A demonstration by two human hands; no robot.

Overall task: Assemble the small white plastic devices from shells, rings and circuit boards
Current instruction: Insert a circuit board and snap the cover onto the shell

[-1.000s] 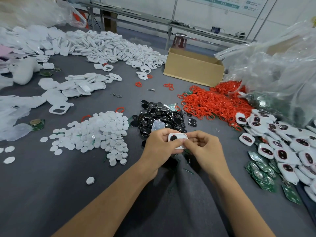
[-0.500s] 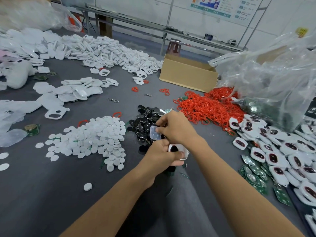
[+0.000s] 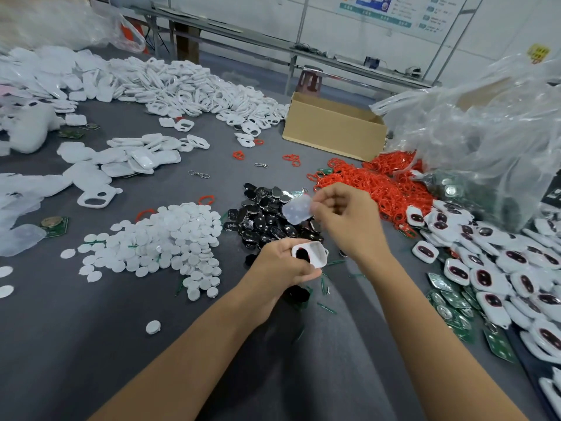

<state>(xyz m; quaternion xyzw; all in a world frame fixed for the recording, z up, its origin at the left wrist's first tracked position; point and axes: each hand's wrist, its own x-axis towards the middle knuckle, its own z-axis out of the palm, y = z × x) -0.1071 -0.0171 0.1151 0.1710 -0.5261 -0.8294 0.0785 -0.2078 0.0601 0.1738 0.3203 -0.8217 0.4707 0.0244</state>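
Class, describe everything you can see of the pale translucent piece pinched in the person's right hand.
The translucent piece is a small, thin, milky-white pad, roughly rectangular with rounded corners. It looks like soft plastic and has faint round marks on its face. The right hand pinches one edge, holding it in the air in front of the pile of black parts. Nothing else touches it.

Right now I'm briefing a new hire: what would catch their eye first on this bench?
The heap of red rings, right of centre, stands out most. In front, the left hand holds a white shell while the right hand pinches a translucent cover over the black pieces.
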